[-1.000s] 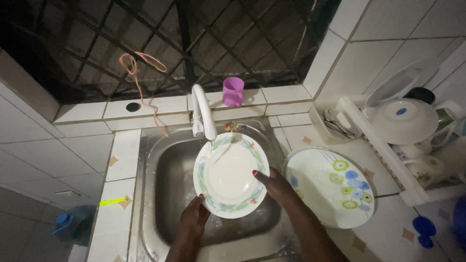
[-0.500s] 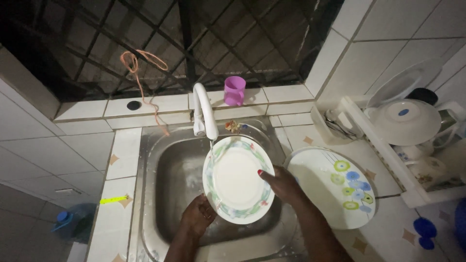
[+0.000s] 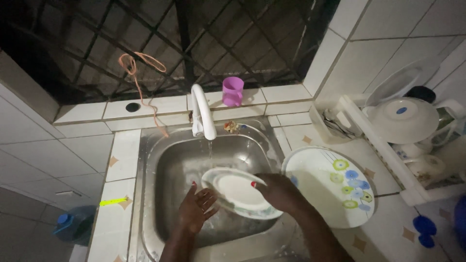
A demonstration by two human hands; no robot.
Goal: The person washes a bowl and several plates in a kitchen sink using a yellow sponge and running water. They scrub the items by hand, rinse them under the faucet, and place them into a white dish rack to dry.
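Plate [image 3: 240,194], tilted over the sink [image 3: 170,165] under the running tap [image 3: 203,114], gripped by the right hand [image 3: 279,191] while the open left hand [image 3: 196,208] touches its edge, could slip if wet.

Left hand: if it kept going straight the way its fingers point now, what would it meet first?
The left hand points up and to the right, fingertips at the near rim of the white plate that the right hand holds over the sink. It would likely meet that plate's rim or underside first; depth is unclear.
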